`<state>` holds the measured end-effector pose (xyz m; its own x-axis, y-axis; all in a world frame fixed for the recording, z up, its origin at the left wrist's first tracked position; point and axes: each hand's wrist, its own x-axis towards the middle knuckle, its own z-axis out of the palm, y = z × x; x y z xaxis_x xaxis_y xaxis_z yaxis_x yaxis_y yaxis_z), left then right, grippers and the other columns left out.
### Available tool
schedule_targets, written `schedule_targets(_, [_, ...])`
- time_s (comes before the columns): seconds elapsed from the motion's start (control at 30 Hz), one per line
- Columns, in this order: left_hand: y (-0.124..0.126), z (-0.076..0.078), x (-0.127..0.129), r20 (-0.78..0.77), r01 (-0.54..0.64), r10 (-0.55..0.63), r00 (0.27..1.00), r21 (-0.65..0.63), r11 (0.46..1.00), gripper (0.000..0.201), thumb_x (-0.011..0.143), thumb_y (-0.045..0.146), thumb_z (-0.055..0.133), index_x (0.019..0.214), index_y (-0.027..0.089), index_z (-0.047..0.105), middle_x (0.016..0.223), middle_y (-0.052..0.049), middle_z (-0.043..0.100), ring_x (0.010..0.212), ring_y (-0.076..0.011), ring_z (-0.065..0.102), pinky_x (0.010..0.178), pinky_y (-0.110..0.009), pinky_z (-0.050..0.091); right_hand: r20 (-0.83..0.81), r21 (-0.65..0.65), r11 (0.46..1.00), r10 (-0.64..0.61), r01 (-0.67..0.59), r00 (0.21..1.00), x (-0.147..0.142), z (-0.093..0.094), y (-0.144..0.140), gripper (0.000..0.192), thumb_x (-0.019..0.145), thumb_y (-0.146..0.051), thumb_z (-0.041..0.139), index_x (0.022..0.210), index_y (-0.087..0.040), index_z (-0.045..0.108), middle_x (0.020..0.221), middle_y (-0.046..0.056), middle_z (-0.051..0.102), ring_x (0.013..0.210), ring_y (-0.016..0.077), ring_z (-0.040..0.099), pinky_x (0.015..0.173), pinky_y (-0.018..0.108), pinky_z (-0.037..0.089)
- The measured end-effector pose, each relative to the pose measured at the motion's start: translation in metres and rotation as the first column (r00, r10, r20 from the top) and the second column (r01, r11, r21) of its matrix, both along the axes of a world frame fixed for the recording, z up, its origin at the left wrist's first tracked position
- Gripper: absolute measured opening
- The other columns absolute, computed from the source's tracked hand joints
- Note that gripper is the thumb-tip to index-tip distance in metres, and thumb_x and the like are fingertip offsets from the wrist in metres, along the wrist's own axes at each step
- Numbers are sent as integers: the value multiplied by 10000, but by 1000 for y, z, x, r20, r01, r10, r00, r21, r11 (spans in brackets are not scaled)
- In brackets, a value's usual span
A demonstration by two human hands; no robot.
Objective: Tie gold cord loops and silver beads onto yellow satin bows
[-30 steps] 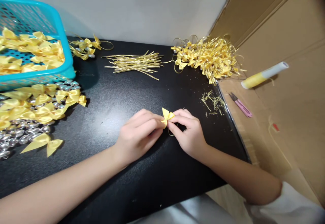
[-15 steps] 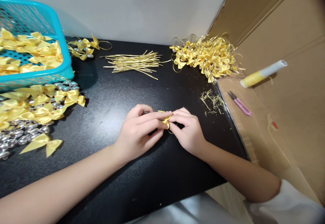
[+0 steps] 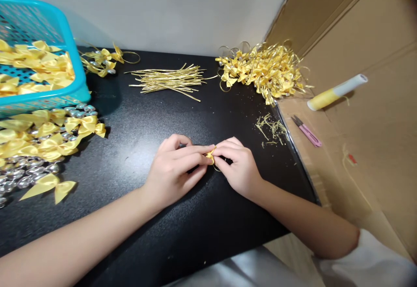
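Note:
Near the middle of the black table, my left hand [image 3: 179, 165] pinches a small yellow ribbon bow [image 3: 210, 156], which is mostly covered by the fingers. My right hand [image 3: 239, 165] meets it from the right, thumb and forefinger closed at the bow's edge on what looks like a thin gold tie. A bit of its thin loop shows below the fingertips. Beyond my hands lies a bundle of straight gold ties [image 3: 169, 79]. At the back right is a heap of yellow bows with gold loops [image 3: 263, 70].
A turquoise basket [image 3: 80, 83] of yellow bows stands at left. Before it lie more bows [image 3: 54, 146] and silver beads [image 3: 28, 172]. Gold clippings [image 3: 270, 128] litter the table's right side. On the cardboard are pink thread snips [image 3: 308, 133] and a yellow-and-white tube [image 3: 337, 92].
Both hands stay joined at the bow, with slight finger shifts; less of the bow shows between them. The whole view has moved slightly, so things appear a little further left.

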<state>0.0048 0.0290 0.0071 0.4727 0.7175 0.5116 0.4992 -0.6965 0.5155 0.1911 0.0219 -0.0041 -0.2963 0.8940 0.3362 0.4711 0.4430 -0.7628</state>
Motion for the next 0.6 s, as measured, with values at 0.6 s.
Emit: schedule_targets(0.6, [6,-2,10,587,204,387,712,-699,685,151,773,180,715,775,172,564,813,8,624,760,-100,601,695,-209,493,-320,-245,969,-103,23,942,-6,12,-8,61,864,-197,612,827,-179,657,598,-43,593,505,75,539,499,216,439])
